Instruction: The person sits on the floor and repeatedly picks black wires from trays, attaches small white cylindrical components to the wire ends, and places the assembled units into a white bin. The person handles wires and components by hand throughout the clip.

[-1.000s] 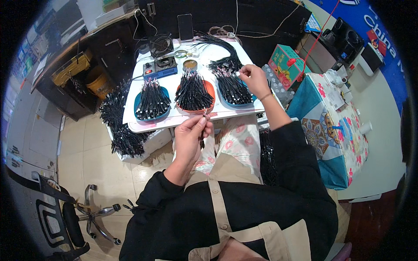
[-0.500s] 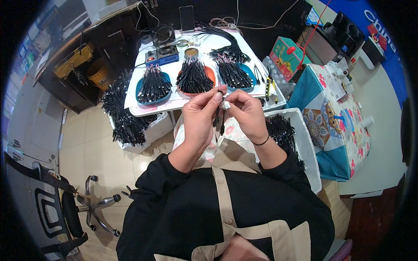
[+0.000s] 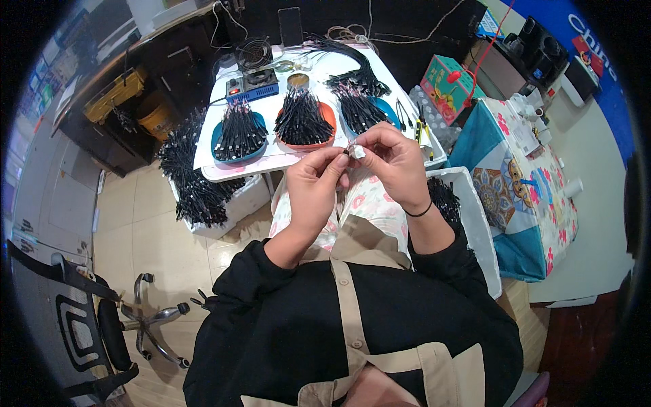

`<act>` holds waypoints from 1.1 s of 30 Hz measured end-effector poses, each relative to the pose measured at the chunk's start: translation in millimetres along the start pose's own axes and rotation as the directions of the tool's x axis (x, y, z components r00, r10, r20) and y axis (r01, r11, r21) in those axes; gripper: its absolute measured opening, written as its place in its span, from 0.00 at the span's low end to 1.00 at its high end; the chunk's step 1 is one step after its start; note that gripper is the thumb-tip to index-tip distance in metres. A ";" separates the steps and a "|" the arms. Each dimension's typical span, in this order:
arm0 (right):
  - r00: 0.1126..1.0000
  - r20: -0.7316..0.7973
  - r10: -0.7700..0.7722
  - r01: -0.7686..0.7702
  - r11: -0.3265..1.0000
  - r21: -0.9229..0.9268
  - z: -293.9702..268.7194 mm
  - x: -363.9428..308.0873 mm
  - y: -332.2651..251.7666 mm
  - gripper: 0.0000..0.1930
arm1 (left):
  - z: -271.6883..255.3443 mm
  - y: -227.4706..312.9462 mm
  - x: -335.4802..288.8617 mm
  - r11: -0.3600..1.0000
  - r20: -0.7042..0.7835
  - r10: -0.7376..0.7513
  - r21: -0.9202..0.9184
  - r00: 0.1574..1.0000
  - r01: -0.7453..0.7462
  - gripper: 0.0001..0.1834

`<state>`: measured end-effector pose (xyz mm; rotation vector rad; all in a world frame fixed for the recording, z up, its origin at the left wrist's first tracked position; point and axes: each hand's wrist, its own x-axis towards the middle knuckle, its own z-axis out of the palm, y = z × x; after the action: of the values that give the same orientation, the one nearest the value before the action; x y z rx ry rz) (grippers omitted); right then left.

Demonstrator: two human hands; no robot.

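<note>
My left hand [image 3: 313, 190] and my right hand [image 3: 395, 166] meet above my lap, just in front of the white table [image 3: 271, 166]. Thumb and finger of the left hand pinch a thin black cable, mostly hidden by the fingers. Fine wire ends stick up from it between the hands. The right hand is closed at the fingertips around a small crumpled white wad [image 3: 358, 152] beside those wires. Beyond the hands, bundles of black cables lie in a left blue tray [image 3: 234, 161], an orange tray [image 3: 331, 121] and a right blue tray [image 3: 392, 117].
A blue soldering-type unit [image 3: 262, 92], a small fan [image 3: 255, 55] and a round tin [image 3: 298, 81] stand at the table's back. Foam boxes with black cables flank my legs, one box [image 3: 475, 224] at right. An office chair [image 3: 102, 319] is at left.
The cable's dark lengths that hung below my fingers are now out of sight. My right hand has risen slightly and turned, and the left has lowered a little.
</note>
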<state>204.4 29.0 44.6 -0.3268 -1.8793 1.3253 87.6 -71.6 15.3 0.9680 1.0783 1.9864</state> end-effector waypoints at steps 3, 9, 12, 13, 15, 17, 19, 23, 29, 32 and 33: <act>0.997 0.034 0.068 -0.074 0.969 0.235 3.7 -2.6 6.5 0.05 | -3.6 0.6 1.2 0.958 0.082 -0.148 -0.237 0.986 0.164 0.08; 0.994 0.075 0.074 -0.104 0.826 0.555 11.4 -10.5 18.2 0.04 | -11.1 5.4 -0.5 0.755 0.312 -0.368 -0.450 0.876 0.478 0.08; 0.989 0.115 0.093 -0.146 0.742 0.654 14.4 -12.9 20.5 0.07 | -13.4 6.6 1.1 0.708 0.375 -0.353 -0.491 0.857 0.507 0.08; 0.984 0.134 0.114 -0.176 0.692 0.701 15.0 -13.9 20.3 0.08 | -13.9 6.7 1.4 0.709 0.387 -0.348 -0.488 0.854 0.510 0.08; 0.973 0.172 0.155 -0.231 0.649 0.725 14.9 -15.1 19.2 0.09 | -15.2 6.5 1.5 0.716 0.398 -0.342 -0.476 0.851 0.510 0.08; 0.961 0.199 0.190 -0.275 0.666 0.693 12.2 -15.5 16.7 0.11 | -16.9 6.3 0.9 0.758 0.367 -0.366 -0.415 0.855 0.503 0.09; 0.970 0.148 0.192 -0.242 0.755 0.609 9.1 -15.1 14.4 0.11 | -18.6 6.5 0.8 0.777 0.355 -0.387 -0.371 0.851 0.508 0.09; 0.969 0.189 0.160 -0.234 0.844 0.482 -0.1 -11.0 12.3 0.12 | -20.8 8.5 3.1 0.778 0.376 -0.402 -0.341 0.835 0.528 0.09; 0.898 0.381 0.220 -0.426 0.651 0.628 -7.1 -8.9 17.9 0.09 | -20.4 11.1 0.0 0.966 0.280 -0.256 0.049 0.925 0.253 0.08; 0.824 0.471 0.315 -0.566 0.460 0.684 -1.9 -13.7 23.4 0.10 | -24.7 9.0 -2.0 0.930 0.315 -0.058 0.362 0.947 -0.064 0.08; 0.798 0.477 0.369 -0.598 0.390 0.700 1.8 -17.2 25.5 0.10 | -27.0 7.1 -0.9 0.883 0.340 0.009 0.439 0.940 -0.167 0.08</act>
<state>208.5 28.0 14.1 -0.2117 -1.0895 2.6275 63.8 -85.7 11.0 1.5665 1.3590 1.5744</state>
